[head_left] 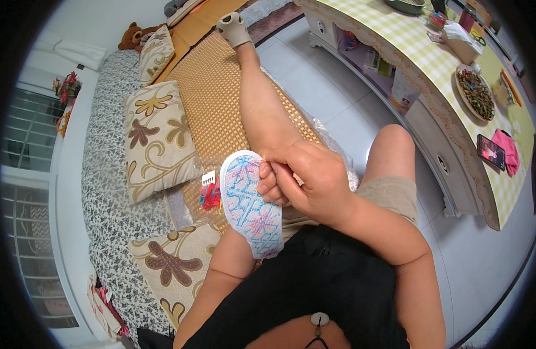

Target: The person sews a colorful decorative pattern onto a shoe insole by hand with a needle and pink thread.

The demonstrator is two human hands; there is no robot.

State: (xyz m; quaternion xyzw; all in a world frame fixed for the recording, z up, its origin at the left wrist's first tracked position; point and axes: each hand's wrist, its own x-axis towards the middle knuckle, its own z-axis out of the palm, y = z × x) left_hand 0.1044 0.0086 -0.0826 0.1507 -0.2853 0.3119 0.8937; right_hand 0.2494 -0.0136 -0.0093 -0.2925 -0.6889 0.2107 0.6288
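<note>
A part-embroidered insole (pixel 244 200), white-rimmed with blue and pink stitching, is held tilted above my lap. My left forearm runs behind it. Curled fingertips that appear to belong to my left hand (pixel 268 187) wrap over its right edge, closed on it; the rest of that hand is hidden. At the upper right edge of the insole, my right hand (pixel 317 177) is closed in a pinch of thumb and forefinger. A thin pink thread (pixel 257 160) shows by these fingertips; whether a needle is there I cannot make out. Red and blue thread bundles (pixel 210 196) lie beside the insole's left edge.
Patterned cushions (pixel 154 136) lie on the sofa, which has a woven mat (pixel 201 87). My left leg stretches along the mat. On the right, a table with a checked cloth (pixel 454 70) holds a plate of food (pixel 475 93), a phone (pixel 490 152) and a pink cloth (pixel 508 148).
</note>
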